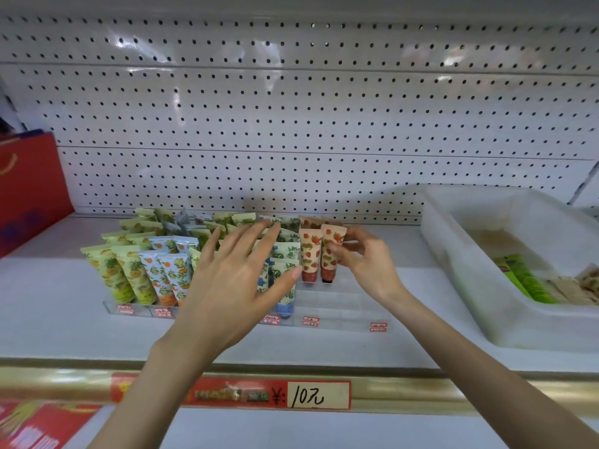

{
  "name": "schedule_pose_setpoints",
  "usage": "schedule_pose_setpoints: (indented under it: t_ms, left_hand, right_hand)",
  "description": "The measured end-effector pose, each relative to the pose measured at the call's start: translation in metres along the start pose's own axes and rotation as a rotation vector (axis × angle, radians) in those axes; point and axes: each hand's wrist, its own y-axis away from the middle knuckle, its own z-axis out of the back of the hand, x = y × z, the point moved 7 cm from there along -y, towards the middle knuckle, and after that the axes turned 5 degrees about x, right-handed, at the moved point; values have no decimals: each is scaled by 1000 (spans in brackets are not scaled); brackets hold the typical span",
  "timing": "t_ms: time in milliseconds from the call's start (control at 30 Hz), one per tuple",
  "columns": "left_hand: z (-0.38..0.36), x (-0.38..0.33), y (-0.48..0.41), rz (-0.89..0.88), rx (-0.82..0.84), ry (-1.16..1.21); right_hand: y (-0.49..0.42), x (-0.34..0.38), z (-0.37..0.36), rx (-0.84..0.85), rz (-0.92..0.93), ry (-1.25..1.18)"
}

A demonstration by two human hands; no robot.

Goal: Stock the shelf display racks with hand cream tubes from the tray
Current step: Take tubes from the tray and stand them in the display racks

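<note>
1. Pinching a peach strawberry-print hand cream tube [328, 270] standing cap-down in the clear rack [343, 307]: right hand [359, 254].
2. Left hand [233, 277], fingers spread loose, at nine o'clock.
3. Two such tubes in front; tray [453, 254], three o'clock.

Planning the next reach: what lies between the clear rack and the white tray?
Between rack and tray: bare shelf, the right forearm above; head view.

A shop; white pegboard backing [324, 124], a handwritten shelf-edge price label [317, 395], small price stickers [310, 321] along the display rack [340, 306].
</note>
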Motion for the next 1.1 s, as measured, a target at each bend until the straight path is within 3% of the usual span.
schedule_pose_setpoints:
  t_ms: [1100]
  left_hand:
    - [5, 2, 6, -10, -7, 58]
  right_hand:
    - [5, 7, 8, 21, -8, 117]
